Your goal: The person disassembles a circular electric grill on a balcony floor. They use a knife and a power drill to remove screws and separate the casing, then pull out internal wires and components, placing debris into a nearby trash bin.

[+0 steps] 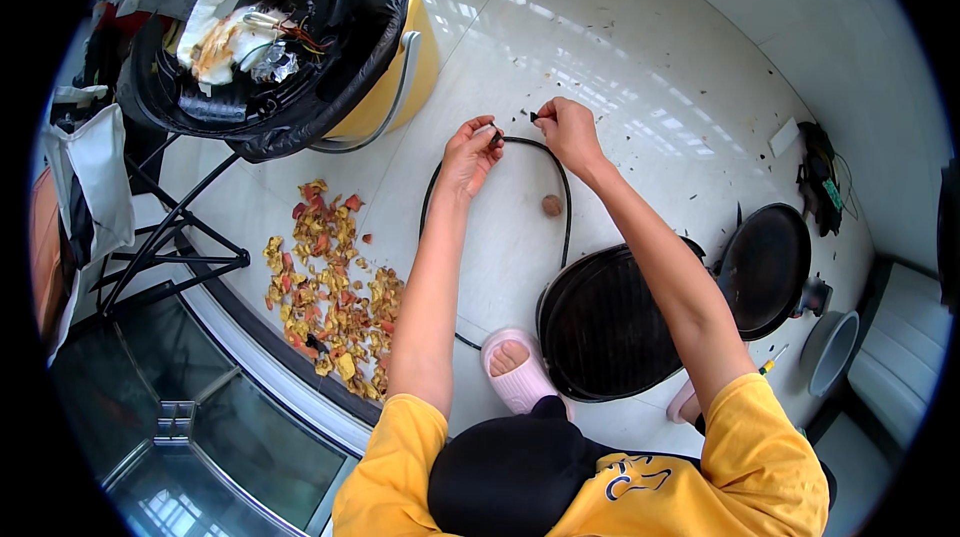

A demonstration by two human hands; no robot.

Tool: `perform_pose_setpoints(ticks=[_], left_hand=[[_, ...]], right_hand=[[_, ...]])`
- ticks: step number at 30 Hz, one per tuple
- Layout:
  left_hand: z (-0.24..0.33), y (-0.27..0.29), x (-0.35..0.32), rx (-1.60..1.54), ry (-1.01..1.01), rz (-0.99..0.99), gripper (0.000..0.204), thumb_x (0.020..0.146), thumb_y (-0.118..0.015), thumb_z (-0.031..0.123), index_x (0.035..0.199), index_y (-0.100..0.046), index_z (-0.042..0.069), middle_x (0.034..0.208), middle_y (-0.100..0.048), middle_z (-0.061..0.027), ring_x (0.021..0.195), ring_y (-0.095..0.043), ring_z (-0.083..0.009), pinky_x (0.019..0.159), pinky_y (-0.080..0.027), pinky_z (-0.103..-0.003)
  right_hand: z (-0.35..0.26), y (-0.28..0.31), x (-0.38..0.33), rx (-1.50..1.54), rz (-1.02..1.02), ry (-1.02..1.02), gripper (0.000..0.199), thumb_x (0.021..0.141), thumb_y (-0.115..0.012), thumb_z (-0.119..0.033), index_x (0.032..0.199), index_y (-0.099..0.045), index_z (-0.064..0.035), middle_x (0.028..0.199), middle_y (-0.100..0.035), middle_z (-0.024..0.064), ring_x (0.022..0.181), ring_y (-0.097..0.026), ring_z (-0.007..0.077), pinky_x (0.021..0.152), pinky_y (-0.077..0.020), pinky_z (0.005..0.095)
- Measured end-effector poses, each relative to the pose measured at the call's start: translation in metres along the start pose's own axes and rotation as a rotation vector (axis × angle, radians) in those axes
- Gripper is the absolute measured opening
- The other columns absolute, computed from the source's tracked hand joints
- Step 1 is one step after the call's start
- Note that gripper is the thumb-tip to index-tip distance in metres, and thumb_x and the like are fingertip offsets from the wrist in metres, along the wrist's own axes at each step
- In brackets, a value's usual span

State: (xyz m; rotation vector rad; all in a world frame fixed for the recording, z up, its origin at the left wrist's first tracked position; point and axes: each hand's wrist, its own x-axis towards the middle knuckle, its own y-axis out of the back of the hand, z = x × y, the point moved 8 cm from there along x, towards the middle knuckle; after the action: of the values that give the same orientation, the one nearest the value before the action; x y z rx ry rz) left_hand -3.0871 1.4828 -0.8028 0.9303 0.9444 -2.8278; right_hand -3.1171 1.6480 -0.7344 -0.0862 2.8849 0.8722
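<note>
My left hand (470,159) is closed around a black cord (567,199), with a dark piece showing at its fingertips. From there the cord arcs right and bends down to a black oval griddle (612,329) on the floor; another stretch runs down behind my left forearm. Just to the right, my right hand (570,135) pinches a small black fragment (534,118), too small to name. A narrow gap separates the two hands. Beneath them, inside the cord's loop, lies a brown round thing (552,205) on the tiles.
At upper left stands a yellow bucket (385,87) lined with a black bag, a dark tray of scraps on top. Dried yellow and red peels (335,287) cover the floor at left. To the right are a round black pan (768,269), a grey basin (832,352) and scattered dark crumbs.
</note>
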Motion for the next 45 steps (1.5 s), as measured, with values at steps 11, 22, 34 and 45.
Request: perform_pose_setpoints(ticks=[11,22,34,45], left_hand=[[-0.017,-0.006,0.003,-0.358,0.186,0.003,0.023,0.082,-0.035,0.016,0.076,-0.052,0.002,0.078,-0.055,-0.0113,0.067,-0.050,-0.0201,0.056,-0.043,-0.027],[-0.020,0.003,-0.013,-0.262,0.097,0.153,0.008,0.076,-0.048,0.011,0.077,-0.053,0.004,0.075,-0.055,-0.0090,0.064,-0.052,-0.0191,0.058,-0.046,-0.029],[-0.025,-0.009,-0.023,-0.446,0.155,0.185,0.020,0.083,-0.037,0.011,0.088,-0.053,-0.002,0.084,-0.058,-0.0113,0.072,-0.057,-0.0219,0.068,-0.050,-0.034],[0.144,-0.115,-0.123,-0.589,-0.238,-0.174,0.016,0.086,-0.045,0.011,0.083,-0.054,-0.001,0.086,-0.055,-0.0129,0.079,-0.054,-0.0225,0.068,-0.048,-0.031]], right_hand=[[0.003,0.005,0.015,-0.137,-0.061,0.062,0.012,0.070,-0.059,0.000,0.081,-0.065,0.0016,0.078,-0.063,0.0200,0.074,-0.061,0.0319,0.069,-0.0489,0.0341],[-0.011,-0.038,0.012,-0.322,-0.111,0.293,0.007,0.073,-0.056,0.001,0.079,-0.054,0.0015,0.084,-0.054,0.0193,0.080,-0.057,0.0344,0.068,-0.0484,0.0397],[-0.094,-0.013,-0.020,-0.102,-0.106,0.280,0.014,0.068,-0.054,0.001,0.080,-0.061,0.0043,0.084,-0.058,0.0206,0.076,-0.058,0.0347,0.067,-0.0476,0.0381],[-0.172,0.108,-0.079,0.179,0.128,0.534,0.012,0.075,-0.058,0.006,0.085,-0.062,0.0005,0.082,-0.061,0.0107,0.070,-0.061,0.0207,0.058,-0.0488,0.0301]])
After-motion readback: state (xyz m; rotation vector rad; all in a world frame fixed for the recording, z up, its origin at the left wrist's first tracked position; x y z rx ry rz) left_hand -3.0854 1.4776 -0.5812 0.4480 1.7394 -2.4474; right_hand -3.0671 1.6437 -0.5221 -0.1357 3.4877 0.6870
